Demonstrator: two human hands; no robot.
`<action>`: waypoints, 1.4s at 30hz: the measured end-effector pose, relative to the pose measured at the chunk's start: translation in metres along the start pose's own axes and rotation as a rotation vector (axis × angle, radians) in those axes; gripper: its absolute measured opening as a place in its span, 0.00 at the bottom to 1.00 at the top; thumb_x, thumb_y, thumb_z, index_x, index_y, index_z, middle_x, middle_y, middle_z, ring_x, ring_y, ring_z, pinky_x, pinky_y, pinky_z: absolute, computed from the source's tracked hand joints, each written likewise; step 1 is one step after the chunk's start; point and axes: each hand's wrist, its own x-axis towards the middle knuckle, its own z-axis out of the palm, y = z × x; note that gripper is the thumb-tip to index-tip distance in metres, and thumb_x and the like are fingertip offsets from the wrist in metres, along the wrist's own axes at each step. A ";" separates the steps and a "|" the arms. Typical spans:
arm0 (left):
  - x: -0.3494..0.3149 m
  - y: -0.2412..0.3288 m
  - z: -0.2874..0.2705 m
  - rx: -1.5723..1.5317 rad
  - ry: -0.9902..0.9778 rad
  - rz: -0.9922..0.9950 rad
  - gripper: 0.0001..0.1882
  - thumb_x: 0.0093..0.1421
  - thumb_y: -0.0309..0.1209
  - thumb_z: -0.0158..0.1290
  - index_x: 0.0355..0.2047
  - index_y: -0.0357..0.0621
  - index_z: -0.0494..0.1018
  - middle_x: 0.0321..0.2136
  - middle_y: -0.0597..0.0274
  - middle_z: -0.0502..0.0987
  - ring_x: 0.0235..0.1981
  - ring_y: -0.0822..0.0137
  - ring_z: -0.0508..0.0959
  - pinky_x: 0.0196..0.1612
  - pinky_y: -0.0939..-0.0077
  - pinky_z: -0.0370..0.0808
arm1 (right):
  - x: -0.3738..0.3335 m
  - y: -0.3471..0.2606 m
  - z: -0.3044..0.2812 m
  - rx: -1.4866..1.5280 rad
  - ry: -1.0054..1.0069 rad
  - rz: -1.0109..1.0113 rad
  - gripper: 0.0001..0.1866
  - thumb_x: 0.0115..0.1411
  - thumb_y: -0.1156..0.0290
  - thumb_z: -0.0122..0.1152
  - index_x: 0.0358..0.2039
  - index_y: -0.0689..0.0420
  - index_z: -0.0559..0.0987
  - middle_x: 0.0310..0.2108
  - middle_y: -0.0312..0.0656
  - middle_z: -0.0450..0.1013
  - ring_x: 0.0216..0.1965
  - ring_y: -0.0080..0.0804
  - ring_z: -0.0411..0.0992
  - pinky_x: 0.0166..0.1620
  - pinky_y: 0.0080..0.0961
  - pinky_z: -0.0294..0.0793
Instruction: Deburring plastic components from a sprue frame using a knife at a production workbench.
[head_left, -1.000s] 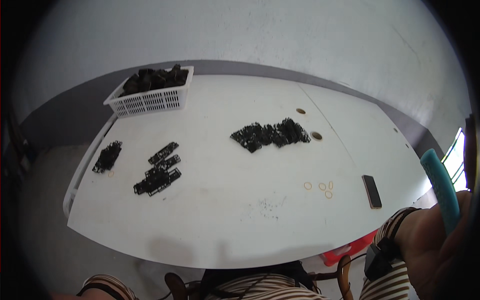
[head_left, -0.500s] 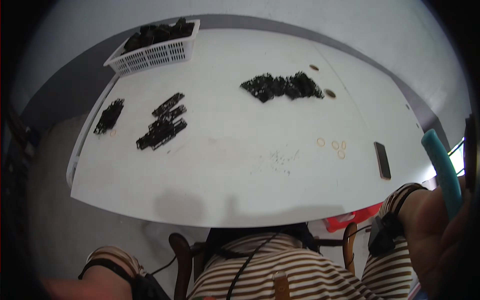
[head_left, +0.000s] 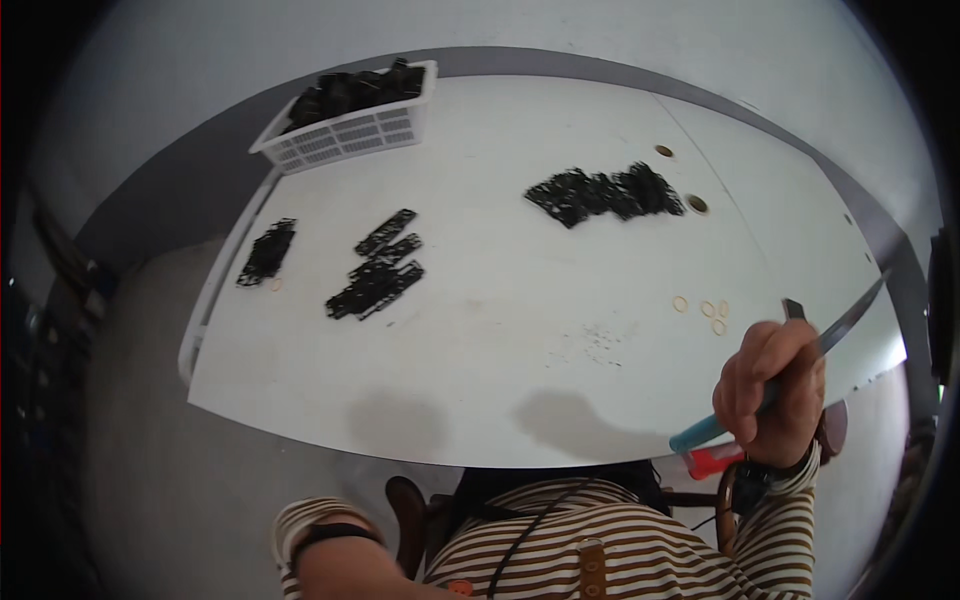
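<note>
My right hand (head_left: 770,385) is closed around a knife (head_left: 705,432) with a teal handle, over the table's right front edge. Its long, thin grey blade points up and to the right. Low on the left is part of my left hand (head_left: 345,572), below a dark wristband; its fingers are out of view. On the white table lie black openwork pieces in three groups: a small stack (head_left: 266,253) at the left, a staggered pile (head_left: 375,285) left of the middle, and a wide row (head_left: 600,195) towards the back right.
A white slatted basket (head_left: 345,140) full of black pieces stands at the back left. Several thin yellowish rings (head_left: 708,309) and a partly hidden phone (head_left: 793,309) lie at the right. Dark crumbs (head_left: 600,345) dot the table (head_left: 480,370). A red object (head_left: 712,461) sits below its edge.
My right hand has come in from the right edge with the knife, now over the table's front corner and partly hiding the phone. The whole view has shifted, and my left forearm has moved inward.
</note>
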 end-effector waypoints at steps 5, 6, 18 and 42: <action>0.010 -0.008 0.040 -0.304 -0.247 -0.146 0.14 0.61 0.34 0.39 0.38 0.35 0.66 0.36 0.56 0.71 0.32 0.65 0.72 0.36 0.72 0.70 | 0.000 0.026 0.002 0.163 0.075 0.236 0.17 0.62 0.56 0.42 0.28 0.59 0.64 0.18 0.36 0.60 0.09 0.18 0.56 0.11 0.14 0.55; 0.009 -0.006 0.059 -0.372 -0.276 -0.198 0.14 0.61 0.34 0.39 0.37 0.35 0.67 0.35 0.56 0.72 0.32 0.65 0.72 0.37 0.72 0.71 | -0.001 0.031 0.001 0.177 0.104 0.274 0.17 0.62 0.56 0.41 0.28 0.59 0.63 0.18 0.36 0.60 0.09 0.18 0.56 0.11 0.14 0.55; 0.012 -0.066 0.076 -1.084 -0.538 -0.654 0.07 0.54 0.25 0.49 0.32 0.36 0.72 0.30 0.57 0.76 0.33 0.63 0.75 0.38 0.75 0.71 | -0.016 0.074 -0.046 0.386 0.271 0.610 0.17 0.62 0.57 0.41 0.27 0.59 0.67 0.17 0.36 0.63 0.13 0.22 0.59 0.15 0.17 0.58; -0.157 -0.200 -0.112 0.880 -0.361 -1.148 0.27 0.45 0.26 0.54 0.47 0.39 0.63 0.41 0.51 0.67 0.44 0.52 0.65 0.48 0.64 0.63 | -0.026 0.156 -0.094 0.665 0.486 0.854 0.12 0.61 0.59 0.45 0.29 0.54 0.70 0.21 0.31 0.64 0.17 0.18 0.58 0.20 0.15 0.60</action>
